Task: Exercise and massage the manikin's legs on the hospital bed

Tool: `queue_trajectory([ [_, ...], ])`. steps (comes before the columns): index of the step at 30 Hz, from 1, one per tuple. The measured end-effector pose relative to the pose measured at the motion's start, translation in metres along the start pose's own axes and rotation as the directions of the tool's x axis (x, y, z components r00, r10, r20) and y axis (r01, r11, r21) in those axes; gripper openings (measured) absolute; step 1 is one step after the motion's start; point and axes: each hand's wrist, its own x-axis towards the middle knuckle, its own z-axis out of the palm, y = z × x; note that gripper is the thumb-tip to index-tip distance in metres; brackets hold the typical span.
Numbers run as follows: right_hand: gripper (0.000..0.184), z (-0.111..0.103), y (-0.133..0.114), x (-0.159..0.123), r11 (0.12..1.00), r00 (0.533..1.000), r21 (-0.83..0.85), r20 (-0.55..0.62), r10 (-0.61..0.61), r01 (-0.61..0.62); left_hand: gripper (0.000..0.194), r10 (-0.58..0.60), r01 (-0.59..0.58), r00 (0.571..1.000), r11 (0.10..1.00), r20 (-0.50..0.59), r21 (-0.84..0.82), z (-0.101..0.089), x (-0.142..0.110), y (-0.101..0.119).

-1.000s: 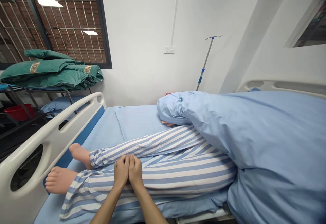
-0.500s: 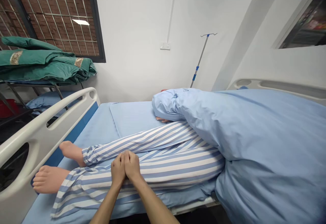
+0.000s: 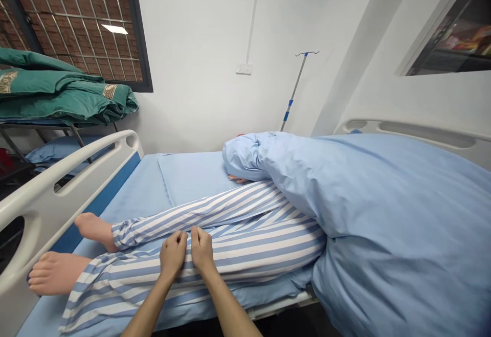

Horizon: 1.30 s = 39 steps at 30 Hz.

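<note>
A figure in blue-and-white striped pyjama trousers (image 3: 253,245) lies on a hospital bed, bare feet (image 3: 53,273) toward the white footboard (image 3: 57,181). A light blue duvet (image 3: 364,188) covers the upper body, and one of the figure's hands (image 3: 238,179) shows at the duvet's edge. My left hand (image 3: 173,252) and my right hand (image 3: 201,249) rest side by side on the near striped leg, around the knee. Their fingers curl over the top of the leg, with a small gap between the two hands.
The blue bed sheet (image 3: 184,178) shows beyond the legs. An IV pole (image 3: 293,89) stands at the far wall. Folded green quilts (image 3: 65,99) lie on a rack at the left, under a barred window. The white headboard (image 3: 414,132) rises at the right.
My hands were pressed together on the leg and have drawn slightly apart. The whole scene has slid left in view as my head turned right.
</note>
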Motion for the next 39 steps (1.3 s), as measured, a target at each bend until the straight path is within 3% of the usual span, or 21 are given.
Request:
queue_trajectory([
  [5,0.038,-0.005,0.000,0.003,0.985,0.998,0.170,-0.043,0.035,-0.027,0.036,-0.024,0.010,0.999,0.911,-0.028,-0.412,0.014,0.005,0.024],
  [7,0.037,-0.006,0.000,0.003,0.973,0.997,0.226,-0.056,0.053,-0.040,0.035,-0.044,0.020,0.998,0.885,-0.042,-0.465,0.021,0.004,0.030],
  [15,0.032,-0.007,0.002,0.003,0.961,0.994,0.266,-0.054,0.092,-0.074,0.032,0.030,-0.041,0.998,0.971,-0.051,-0.235,0.029,-0.007,0.024],
  [19,0.035,-0.013,-0.002,0.005,0.981,0.996,0.176,-0.022,0.091,-0.086,0.031,0.022,-0.032,0.999,0.969,-0.044,-0.245,0.029,-0.005,0.023],
  [25,0.038,-0.033,-0.004,0.010,0.991,0.993,-0.076,0.045,-0.110,0.113,0.035,0.022,-0.019,1.000,0.948,0.007,-0.318,0.030,-0.005,0.018],
  [32,0.041,-0.031,0.014,-0.002,0.986,0.999,-0.159,0.004,-0.045,0.045,0.035,0.047,-0.036,0.998,0.957,0.033,-0.288,0.031,-0.007,0.017],
  [39,0.042,-0.031,0.013,0.000,0.993,1.000,-0.117,0.000,-0.024,0.024,0.035,0.054,-0.034,0.997,0.952,0.058,-0.303,0.032,-0.005,0.021],
])
